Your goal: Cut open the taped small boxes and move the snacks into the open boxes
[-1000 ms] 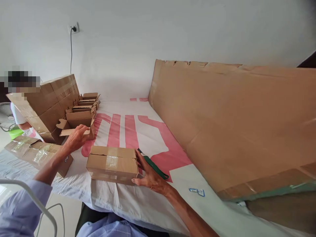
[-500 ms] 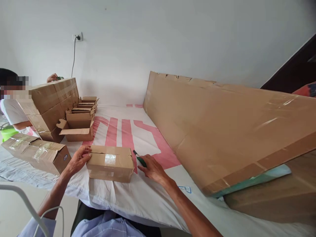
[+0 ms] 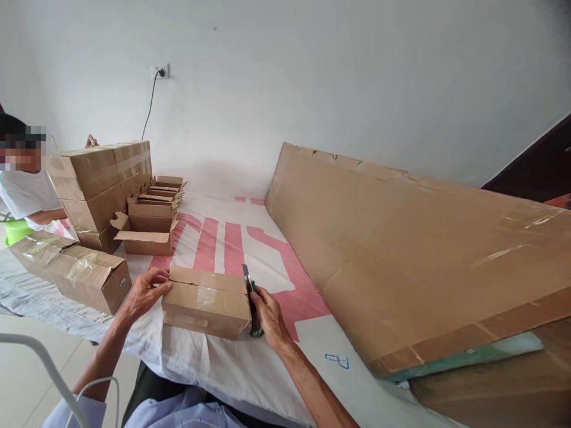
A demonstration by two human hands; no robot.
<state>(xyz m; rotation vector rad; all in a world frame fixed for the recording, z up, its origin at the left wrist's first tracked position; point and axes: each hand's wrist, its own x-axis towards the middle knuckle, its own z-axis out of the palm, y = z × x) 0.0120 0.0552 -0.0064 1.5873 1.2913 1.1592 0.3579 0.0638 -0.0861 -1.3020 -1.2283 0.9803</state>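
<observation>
A small closed cardboard box (image 3: 187, 303) lies in front of me, with a strip of clear tape across the middle of its top seam. At its left end, my left hand (image 3: 146, 292) grips the far corner with thumb and fingers. A green and black utility knife (image 3: 256, 327) is held in my right hand (image 3: 269, 315), close against the box's right end. The knife's blade points away from me and up. Whether the blade touches the cardboard I cannot tell.
To the left lies a long taped box (image 3: 84, 270). Behind it stand stacked cartons (image 3: 96, 205) and several open boxes (image 3: 149, 242). A large cardboard sheet (image 3: 401, 255) leans on the right. A person in a white shirt (image 3: 29, 196) is at the far left.
My right hand has brought the knife against the box's right end and turned it more upright. My left hand keeps its hold on the box. The whole view has shifted slightly.
</observation>
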